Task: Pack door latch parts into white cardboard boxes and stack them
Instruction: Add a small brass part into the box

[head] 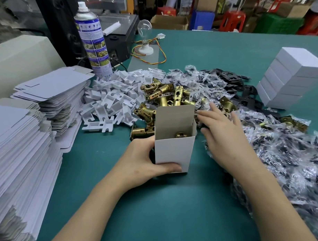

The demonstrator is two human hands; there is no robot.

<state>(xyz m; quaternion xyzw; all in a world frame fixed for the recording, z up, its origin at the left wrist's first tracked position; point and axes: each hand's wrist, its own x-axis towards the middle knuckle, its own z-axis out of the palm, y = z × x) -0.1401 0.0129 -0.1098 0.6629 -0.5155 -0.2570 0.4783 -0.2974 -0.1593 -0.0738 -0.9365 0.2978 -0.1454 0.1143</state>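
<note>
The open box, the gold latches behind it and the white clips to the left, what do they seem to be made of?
Open box: thin cardboard, matte white outside, greyish inside, folded flaps. Gold latches: metal, likely brass-plated, with shiny yellow glints. White clips: probably moulded plastic, uniform matte white shapes.

Brass latch (181, 134) mostly hidden inside box (173, 152)

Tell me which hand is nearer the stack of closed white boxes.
Right. The right hand lies over the bagged parts, left of the stack; the left hand grips the open box, farther left.
</note>
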